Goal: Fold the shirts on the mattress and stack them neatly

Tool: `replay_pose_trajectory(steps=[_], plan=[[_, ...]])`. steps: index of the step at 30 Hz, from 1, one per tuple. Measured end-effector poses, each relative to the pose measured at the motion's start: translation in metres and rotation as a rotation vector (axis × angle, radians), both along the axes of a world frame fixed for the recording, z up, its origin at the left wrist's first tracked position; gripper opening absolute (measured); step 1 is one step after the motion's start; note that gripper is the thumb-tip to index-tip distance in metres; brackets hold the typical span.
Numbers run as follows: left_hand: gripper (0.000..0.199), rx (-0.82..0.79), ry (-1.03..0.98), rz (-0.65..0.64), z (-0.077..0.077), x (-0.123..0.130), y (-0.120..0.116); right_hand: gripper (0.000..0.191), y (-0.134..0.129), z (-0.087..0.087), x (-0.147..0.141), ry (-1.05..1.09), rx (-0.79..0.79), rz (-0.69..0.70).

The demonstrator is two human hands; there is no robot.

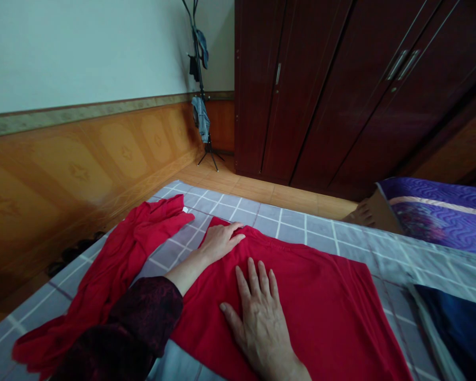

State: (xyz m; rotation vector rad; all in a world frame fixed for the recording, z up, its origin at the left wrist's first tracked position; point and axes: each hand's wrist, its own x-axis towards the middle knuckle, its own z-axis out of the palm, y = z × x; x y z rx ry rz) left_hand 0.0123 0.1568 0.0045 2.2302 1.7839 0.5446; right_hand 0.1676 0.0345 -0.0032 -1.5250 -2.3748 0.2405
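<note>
A red garment (317,296) lies spread out on the bed, its far edge slightly wrinkled; which kind of clothing it is I cannot tell. My left hand (222,242) rests on its far left corner area, fingers stretched toward the edge and thumb apart. Nearer to me, my right hand (262,317) presses flat on the cloth with its fingers spread. To the left of both hands a second red garment (130,243) lies loosely bunched, with a small white tag at its far end. My left sleeve overlaps part of it.
Under the clothes is a grey checked bedsheet (301,225). Dark folded cloth (456,323) lies at the right. Beyond the bed stand a coat rack (201,84) with clothes and a dark red wardrobe (309,90). A purple quilted cover (444,211) is at the far right.
</note>
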Motion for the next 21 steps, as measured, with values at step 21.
replay_pose_trajectory(steps=[21], plan=[[0.026, -0.384, -0.369, -0.068, 0.020, -0.075, -0.073, 0.067, 0.001, -0.001, 0.001, -0.015, 0.024, 0.027]])
